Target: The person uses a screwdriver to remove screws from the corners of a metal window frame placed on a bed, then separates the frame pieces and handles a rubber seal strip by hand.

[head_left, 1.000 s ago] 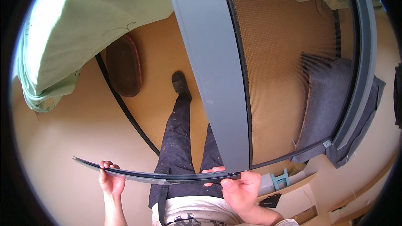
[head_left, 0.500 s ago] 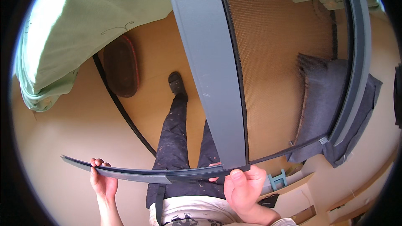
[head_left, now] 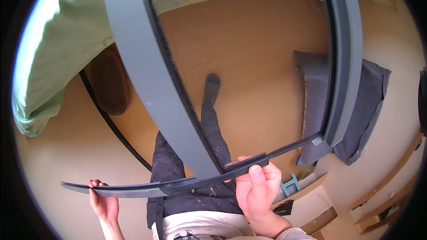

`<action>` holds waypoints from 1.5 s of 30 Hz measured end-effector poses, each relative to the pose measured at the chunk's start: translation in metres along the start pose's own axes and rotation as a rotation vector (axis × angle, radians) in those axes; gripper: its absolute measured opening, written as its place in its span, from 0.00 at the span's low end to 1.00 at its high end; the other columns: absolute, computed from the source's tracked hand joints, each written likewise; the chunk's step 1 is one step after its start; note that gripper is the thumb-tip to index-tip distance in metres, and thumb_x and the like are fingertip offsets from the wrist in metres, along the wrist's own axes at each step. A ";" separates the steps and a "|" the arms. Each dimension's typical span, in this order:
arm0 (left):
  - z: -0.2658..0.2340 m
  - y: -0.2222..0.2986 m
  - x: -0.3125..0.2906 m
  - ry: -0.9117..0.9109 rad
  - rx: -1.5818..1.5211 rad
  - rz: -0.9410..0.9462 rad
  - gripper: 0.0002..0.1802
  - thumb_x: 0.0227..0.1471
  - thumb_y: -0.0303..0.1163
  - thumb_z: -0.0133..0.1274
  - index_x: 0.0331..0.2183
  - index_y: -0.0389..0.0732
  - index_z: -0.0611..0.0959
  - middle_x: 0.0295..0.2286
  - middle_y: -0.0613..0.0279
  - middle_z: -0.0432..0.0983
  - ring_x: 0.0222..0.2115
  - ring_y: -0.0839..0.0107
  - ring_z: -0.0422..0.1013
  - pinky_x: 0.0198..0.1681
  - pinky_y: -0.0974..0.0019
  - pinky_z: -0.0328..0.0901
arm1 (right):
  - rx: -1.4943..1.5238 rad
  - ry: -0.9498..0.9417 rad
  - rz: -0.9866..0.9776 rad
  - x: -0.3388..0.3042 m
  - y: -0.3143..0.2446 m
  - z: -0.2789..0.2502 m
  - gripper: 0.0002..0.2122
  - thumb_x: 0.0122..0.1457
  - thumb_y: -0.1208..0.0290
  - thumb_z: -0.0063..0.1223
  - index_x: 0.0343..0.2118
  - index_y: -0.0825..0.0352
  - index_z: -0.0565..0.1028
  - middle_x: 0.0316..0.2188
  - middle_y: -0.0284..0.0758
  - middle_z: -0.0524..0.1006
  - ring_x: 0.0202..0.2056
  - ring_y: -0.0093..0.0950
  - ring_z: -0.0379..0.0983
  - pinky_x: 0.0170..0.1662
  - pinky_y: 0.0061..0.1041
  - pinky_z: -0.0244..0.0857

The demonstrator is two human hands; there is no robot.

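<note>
A pleated mesh screen (head_left: 253, 62) stretches between a wide grey bar (head_left: 142, 75) and a grey side frame (head_left: 349, 58). The wide bar's near end sits on a thin dark rail (head_left: 195, 186), close to my waist. My left hand (head_left: 105, 202) pinches the rail's grey left part between thumb and fingers, near its far-left tip. At the rail's right part, my right hand (head_left: 260, 195) is closed round it, thumb on the near side and fingers partly hidden behind. My legs show beyond the rail, one of them through the mesh.
A green curtain (head_left: 53, 53) hangs at the upper left beside a dark oval mat-like thing (head_left: 109, 82). A black strip (head_left: 113, 126) curves across the left. Dark grey cloth (head_left: 364, 102) lies at the right; a pale-blue stool-like thing (head_left: 290, 185) stands by low shelving (head_left: 311, 191).
The wide grey bar has shifted left along the rail, away from my right hand. The mesh spreads wider and now covers one leg. Both hands keep their hold; the view has shifted slightly.
</note>
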State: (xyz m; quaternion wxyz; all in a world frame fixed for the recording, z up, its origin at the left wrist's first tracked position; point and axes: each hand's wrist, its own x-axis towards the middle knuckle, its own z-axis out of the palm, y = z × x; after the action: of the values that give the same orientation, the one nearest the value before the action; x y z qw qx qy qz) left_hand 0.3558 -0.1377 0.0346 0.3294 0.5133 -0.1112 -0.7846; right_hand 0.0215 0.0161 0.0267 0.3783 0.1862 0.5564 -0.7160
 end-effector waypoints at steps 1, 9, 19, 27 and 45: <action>0.000 -0.001 0.000 0.004 -0.002 0.007 0.06 0.61 0.33 0.50 0.40 0.46 0.74 0.40 0.71 0.73 0.44 0.74 0.72 0.53 0.64 0.65 | -0.018 -0.024 0.004 0.000 -0.001 -0.002 0.09 0.59 0.81 0.51 0.41 0.80 0.75 0.37 0.52 0.77 0.34 0.38 0.78 0.36 0.36 0.76; -0.001 -0.003 0.002 0.056 -0.034 -0.009 0.06 0.58 0.32 0.53 0.38 0.47 0.75 0.39 0.72 0.73 0.44 0.73 0.71 0.52 0.64 0.66 | 0.014 -0.052 -0.001 -0.002 -0.004 -0.013 0.09 0.59 0.82 0.52 0.42 0.80 0.74 0.41 0.49 0.76 0.36 0.34 0.77 0.36 0.30 0.74; -0.028 0.001 0.002 0.072 -0.206 -0.016 0.07 0.54 0.29 0.57 0.37 0.44 0.78 0.37 0.66 0.74 0.39 0.70 0.72 0.49 0.67 0.68 | -0.377 -0.395 0.006 -0.012 -0.016 -0.004 0.04 0.48 0.85 0.64 0.24 0.78 0.79 0.33 0.48 0.79 0.37 0.31 0.78 0.38 0.25 0.71; -0.019 -0.006 0.008 0.052 -0.274 -0.110 0.06 0.54 0.36 0.58 0.35 0.49 0.79 0.35 0.74 0.75 0.40 0.74 0.72 0.43 0.66 0.68 | -0.263 -0.273 0.276 -0.038 -0.003 0.039 0.06 0.48 0.88 0.63 0.30 0.82 0.79 0.36 0.49 0.80 0.37 0.28 0.79 0.41 0.22 0.73; -0.020 0.000 0.007 0.346 -0.225 -0.125 0.06 0.54 0.36 0.59 0.32 0.47 0.80 0.33 0.72 0.77 0.37 0.75 0.74 0.42 0.72 0.70 | -0.424 -0.497 0.057 -0.018 0.010 0.048 0.14 0.45 0.84 0.67 0.36 0.79 0.79 0.31 0.44 0.81 0.32 0.28 0.79 0.33 0.22 0.71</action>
State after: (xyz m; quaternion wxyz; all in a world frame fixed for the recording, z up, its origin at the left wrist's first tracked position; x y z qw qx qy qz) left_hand 0.3720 -0.1390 0.0203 0.3496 0.6063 0.0674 -0.7111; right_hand 0.0474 -0.0237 0.0473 0.5527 -0.0616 0.5783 -0.5969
